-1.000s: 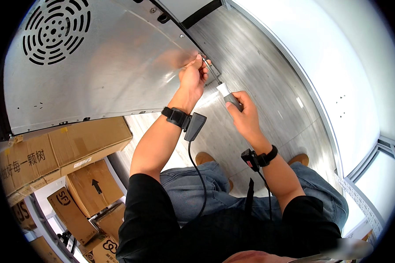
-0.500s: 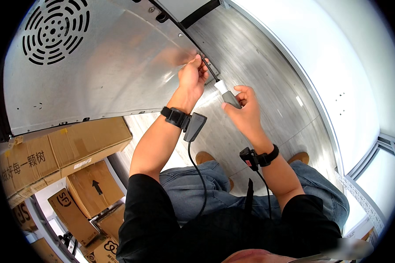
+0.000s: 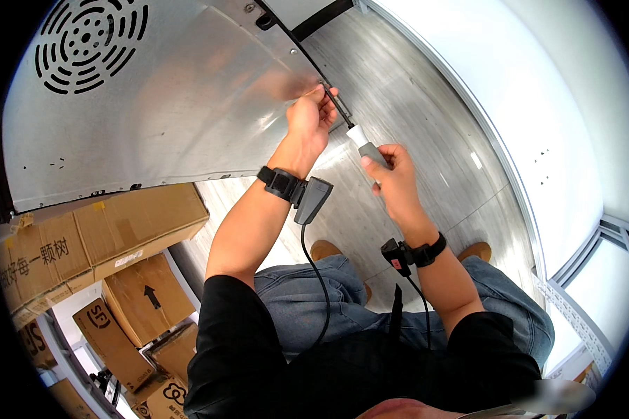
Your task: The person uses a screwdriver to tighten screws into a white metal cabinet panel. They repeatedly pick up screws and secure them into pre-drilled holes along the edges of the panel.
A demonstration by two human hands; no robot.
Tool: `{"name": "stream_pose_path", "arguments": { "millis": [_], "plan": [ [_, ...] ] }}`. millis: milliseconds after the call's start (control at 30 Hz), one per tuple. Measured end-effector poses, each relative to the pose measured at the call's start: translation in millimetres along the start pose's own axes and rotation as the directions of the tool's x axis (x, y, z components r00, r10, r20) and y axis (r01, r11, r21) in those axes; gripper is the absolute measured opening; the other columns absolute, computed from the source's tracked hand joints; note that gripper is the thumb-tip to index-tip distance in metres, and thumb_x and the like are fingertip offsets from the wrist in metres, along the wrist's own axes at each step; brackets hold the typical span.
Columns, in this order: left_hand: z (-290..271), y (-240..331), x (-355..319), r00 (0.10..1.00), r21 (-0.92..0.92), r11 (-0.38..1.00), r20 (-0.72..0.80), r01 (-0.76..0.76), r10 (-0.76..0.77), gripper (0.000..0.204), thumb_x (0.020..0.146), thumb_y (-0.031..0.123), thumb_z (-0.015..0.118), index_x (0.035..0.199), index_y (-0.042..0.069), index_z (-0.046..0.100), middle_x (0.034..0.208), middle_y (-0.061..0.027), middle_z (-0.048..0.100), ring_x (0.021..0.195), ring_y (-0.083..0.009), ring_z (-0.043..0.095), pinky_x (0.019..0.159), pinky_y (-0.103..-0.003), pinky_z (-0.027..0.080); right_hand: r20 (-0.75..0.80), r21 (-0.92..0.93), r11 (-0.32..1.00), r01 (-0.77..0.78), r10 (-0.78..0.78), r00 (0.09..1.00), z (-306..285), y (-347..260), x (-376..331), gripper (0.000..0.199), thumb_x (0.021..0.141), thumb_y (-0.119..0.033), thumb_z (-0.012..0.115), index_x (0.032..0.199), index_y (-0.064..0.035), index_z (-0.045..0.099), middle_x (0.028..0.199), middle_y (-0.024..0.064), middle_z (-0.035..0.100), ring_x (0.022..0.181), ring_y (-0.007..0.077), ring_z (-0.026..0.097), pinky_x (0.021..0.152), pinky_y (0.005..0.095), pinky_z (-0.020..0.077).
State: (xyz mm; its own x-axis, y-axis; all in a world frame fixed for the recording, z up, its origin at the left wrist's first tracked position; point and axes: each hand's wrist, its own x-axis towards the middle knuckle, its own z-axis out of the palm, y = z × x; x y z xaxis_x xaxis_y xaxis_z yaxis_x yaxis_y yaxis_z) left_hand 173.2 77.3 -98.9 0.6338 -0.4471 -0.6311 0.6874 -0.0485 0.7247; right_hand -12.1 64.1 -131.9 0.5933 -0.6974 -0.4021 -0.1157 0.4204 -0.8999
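Observation:
A screwdriver [image 3: 372,152] with a dark shaft and a grey-and-white handle slants up to the edge of a large metal panel [image 3: 189,105]. My right hand [image 3: 398,183] grips the handle with thumb and fingers. Up at the panel's right edge, my left hand [image 3: 310,120] is closed in a pinch around the tip end of the shaft. Its fingers hide the tip, so any screw there cannot be made out. Wrist straps with small dark cabled devices sit on both forearms.
Round vent slots [image 3: 87,38] pierce the panel at upper left. A long cardboard box [image 3: 140,223] lies below the panel, with more cartons [image 3: 147,297] beneath it. A white curved wall [image 3: 538,140] bounds the wood-look floor [image 3: 426,119] on the right.
My right fingers have shifted and closed further around the screwdriver handle. The left hand keeps its pinch at the panel edge. The view has shifted slightly.

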Motion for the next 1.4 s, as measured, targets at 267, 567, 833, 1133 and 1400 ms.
{"name": "stream_pose_path", "arguments": {
  "millis": [267,567,833,1133,1400],
  "plan": [
    [-2,0,1,1.000,-0.027,1.000,-0.004,0.004,-0.004,0.013,0.093,0.014,0.045,0.093,0.007,0.055,0.087,-0.0050,0.063,0.066,-0.0095,0.050,0.058,-0.024,0.044,-0.033,0.139,0.963,-0.230,0.237,0.971,5,-29,-5,0.034,0.088,-0.030,0.060,0.100,0.0017,0.055,0.085,0.0086,0.060,0.066,0.0116,0.056,0.049,0.0233,0.0397],
    [4,-1,3,0.999,-0.026,1.000,-0.039,0.012,-0.013,0.014,0.092,0.018,0.048,0.088,0.008,0.056,0.079,-0.0022,0.061,0.066,-0.0104,0.049,0.059,-0.025,0.042,0.138,0.273,0.907,-0.320,0.292,0.946,0,-20,-3,0.029,0.093,-0.032,0.051,0.101,-0.0044,0.053,0.074,0.0051,0.061,0.057,0.0089,0.053,0.045,0.0208,0.0356],
    [9,2,0,0.995,-0.011,1.000,-0.098,0.020,-0.021,0.010,0.091,0.017,0.050,0.087,0.009,0.055,0.077,-0.0018,0.060,0.064,-0.0107,0.047,0.058,-0.027,0.041,0.135,0.145,0.967,-0.210,0.191,0.972,0,-27,-4,0.029,0.093,-0.034,0.052,0.096,-0.0056,0.053,0.069,0.0051,0.060,0.047,0.0069,0.048,0.042,0.0208,0.0346],
    [6,3,-2,0.997,-0.025,0.999,-0.079,0.021,-0.023,0.010,0.091,0.017,0.052,0.086,0.009,0.054,0.078,-0.0028,0.060,0.062,-0.0109,0.049,0.055,-0.026,0.041,0.119,-0.042,0.995,-0.095,0.100,0.988,-20,-43,-7,0.024,0.087,-0.022,0.059,0.098,-0.0011,0.055,0.073,0.0055,0.060,0.057,0.0068,0.053,0.046,0.0203,0.0384],
    [-2,13,-17,0.987,0.129,0.986,0.107,0.108,-0.122,0.016,0.094,0.021,0.048,0.095,0.007,0.055,0.084,-0.0039,0.062,0.066,-0.0113,0.054,0.061,-0.026,0.043,0.111,-0.147,0.987,0.071,-0.055,0.992,-34,-84,-17,0.025,0.084,-0.013,0.058,0.106,-0.0028,0.054,0.077,0.0047,0.059,0.064,0.0076,0.053,0.048,0.0212,0.0386]
  ]
}}
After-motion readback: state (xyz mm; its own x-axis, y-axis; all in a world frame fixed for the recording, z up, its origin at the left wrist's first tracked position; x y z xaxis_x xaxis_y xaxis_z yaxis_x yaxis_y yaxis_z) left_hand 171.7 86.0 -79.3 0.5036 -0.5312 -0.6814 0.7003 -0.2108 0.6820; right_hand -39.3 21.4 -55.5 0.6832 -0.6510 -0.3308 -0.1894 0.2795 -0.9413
